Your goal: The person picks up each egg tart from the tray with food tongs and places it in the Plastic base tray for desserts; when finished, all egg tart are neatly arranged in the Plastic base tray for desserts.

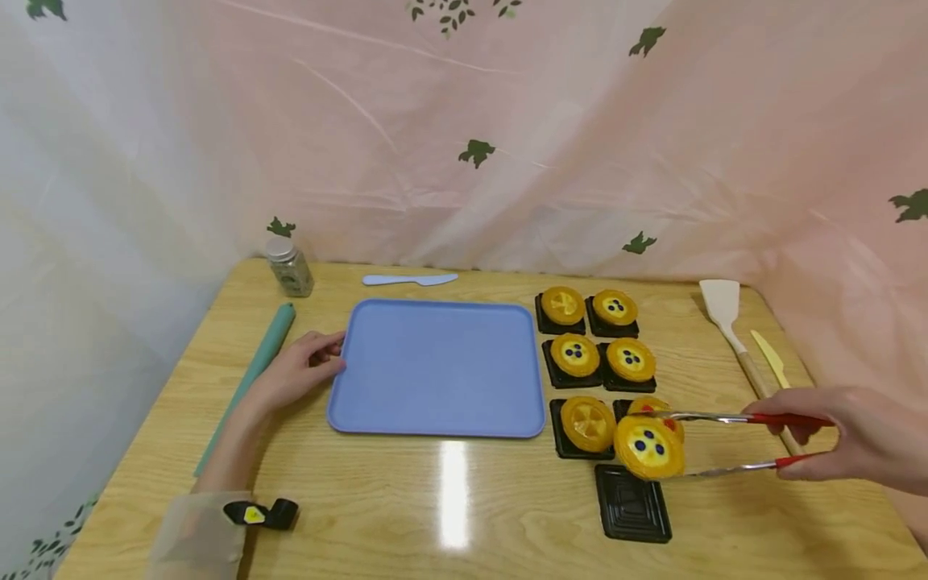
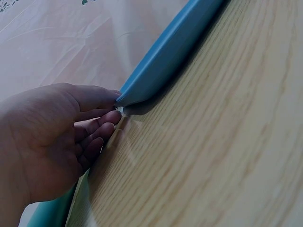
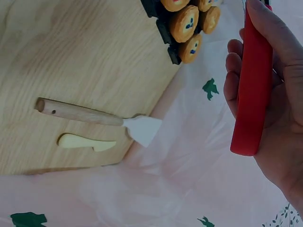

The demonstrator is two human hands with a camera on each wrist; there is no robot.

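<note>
At the left side of the blue tray (image 1: 438, 370), my left hand (image 1: 300, 369) pinches the rim between thumb and fingers; the left wrist view shows the fingertips at the tray's edge (image 2: 156, 64). My right hand (image 1: 855, 435) grips red-handled metal tongs (image 1: 714, 417), whose red handle (image 3: 253, 90) fills the palm in the right wrist view. Between the tongs' ends is an egg tart with blue berries (image 1: 650, 448), raised and tilted. It partly hides a tart with red pieces (image 1: 651, 405) behind it. Below it lies a bare black square mold (image 1: 633, 503).
Several tarts on black molds (image 1: 576, 355) stand right of the tray. A white spatula (image 1: 722, 304) and yellow knife (image 1: 770, 357) lie at the right. A blue knife (image 1: 410, 280) lies behind the tray, with a spice jar (image 1: 290, 267) and green roll (image 1: 250, 379) at the left.
</note>
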